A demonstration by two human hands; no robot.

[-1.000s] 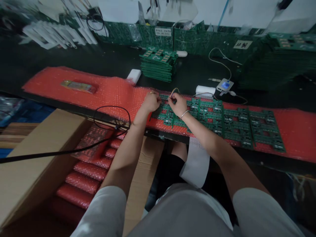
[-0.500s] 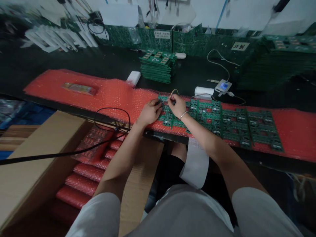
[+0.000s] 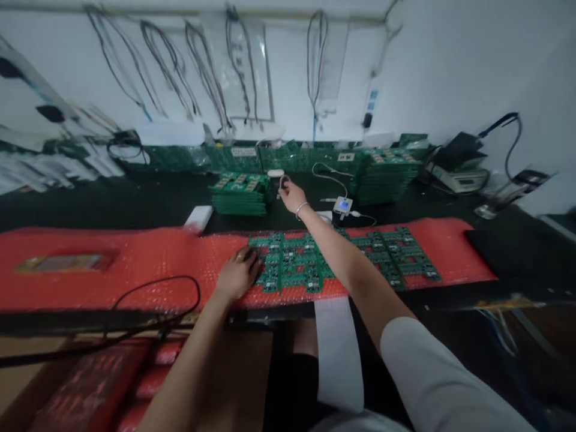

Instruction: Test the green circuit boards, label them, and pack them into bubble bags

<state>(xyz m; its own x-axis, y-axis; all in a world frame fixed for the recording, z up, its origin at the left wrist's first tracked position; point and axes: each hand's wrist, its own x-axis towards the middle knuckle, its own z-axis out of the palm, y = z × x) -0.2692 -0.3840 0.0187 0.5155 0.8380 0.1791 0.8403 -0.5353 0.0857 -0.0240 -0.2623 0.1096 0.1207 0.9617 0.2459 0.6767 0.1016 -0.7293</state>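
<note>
Green circuit boards (image 3: pixel 294 264) lie side by side in a row on red bubble wrap (image 3: pixel 171 258). At the row's left end my left hand (image 3: pixel 238 273) is on the edge of the first board, its fingers curled over it. Farther back, above the dark tabletop, my right hand (image 3: pixel 293 197) is raised with its fingers pinched around a small dark thing (image 3: pixel 284 180), too blurred to name. Just right of that hand lies a small white device (image 3: pixel 342 205) with a lit screen and cables.
Stacks of green boards stand behind, one at left (image 3: pixel 240 195) and a taller one at right (image 3: pixel 387 177). A white box (image 3: pixel 198 218) sits by the wrap. A black cable (image 3: pixel 198 294) loops over the front edge. Cables hang on the wall.
My right hand has left the boards and moved back and up over the tabletop. My left hand stays at the row's left end. The view has tilted up and turned right.
</note>
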